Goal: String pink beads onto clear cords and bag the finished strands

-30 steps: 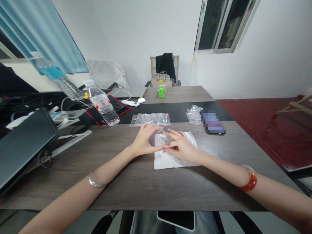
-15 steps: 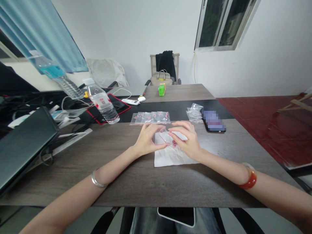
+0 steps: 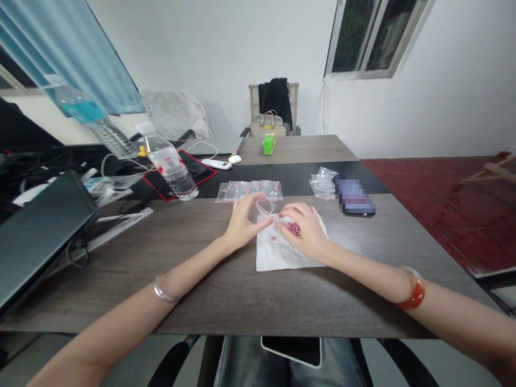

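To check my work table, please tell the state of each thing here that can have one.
Left hand: fingers touching small clear bag.
Right hand: closed around pink beads.
White paper sheet: flat under both hands.
Row of small bags: lying flat, pink contents.
Water bottle: capped, holding water.

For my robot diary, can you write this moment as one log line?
left hand: at clear bag | right hand: holding pink beads | under hands: white sheet

left hand (image 3: 245, 221) by clear bag (image 3: 266, 206) | right hand (image 3: 305, 230) holding pink beads (image 3: 294, 228)
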Tool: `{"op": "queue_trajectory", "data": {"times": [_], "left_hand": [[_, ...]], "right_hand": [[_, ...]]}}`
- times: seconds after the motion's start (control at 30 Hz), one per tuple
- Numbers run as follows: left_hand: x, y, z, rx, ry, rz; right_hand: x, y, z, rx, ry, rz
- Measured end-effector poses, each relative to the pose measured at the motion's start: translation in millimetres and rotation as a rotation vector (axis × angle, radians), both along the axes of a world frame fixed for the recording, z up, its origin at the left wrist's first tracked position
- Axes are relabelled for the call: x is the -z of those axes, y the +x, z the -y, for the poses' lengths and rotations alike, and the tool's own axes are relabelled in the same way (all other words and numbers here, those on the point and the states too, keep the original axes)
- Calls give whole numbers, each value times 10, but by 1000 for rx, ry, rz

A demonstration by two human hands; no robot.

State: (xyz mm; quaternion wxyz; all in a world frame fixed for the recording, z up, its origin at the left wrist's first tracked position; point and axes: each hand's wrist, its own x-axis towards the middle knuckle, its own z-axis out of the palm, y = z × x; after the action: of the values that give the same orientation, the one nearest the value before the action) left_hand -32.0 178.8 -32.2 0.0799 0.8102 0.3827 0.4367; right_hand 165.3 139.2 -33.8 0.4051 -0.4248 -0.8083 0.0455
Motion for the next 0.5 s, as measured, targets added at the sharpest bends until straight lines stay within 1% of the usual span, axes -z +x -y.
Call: {"op": "queue_trajectory", "data": {"times": [0.13,0.23,0.37,0.43,0.5], "left_hand": [[17,-2,-20,-9,2,20],[19,-7,-22,1,0,-2],[14,0,-17,-2,6,-25],[15,3,-17,-15,7,-38],[16,1,-20,-31,14,-59]], "right_hand": [[20,-9,27,-148,-35,253],[43,-10,27,-198,-81,318],[66,-19,6,-201,-72,270],[59,-32,4,-177,-36,179],[36,-44,10,-114,-8,44]]}}
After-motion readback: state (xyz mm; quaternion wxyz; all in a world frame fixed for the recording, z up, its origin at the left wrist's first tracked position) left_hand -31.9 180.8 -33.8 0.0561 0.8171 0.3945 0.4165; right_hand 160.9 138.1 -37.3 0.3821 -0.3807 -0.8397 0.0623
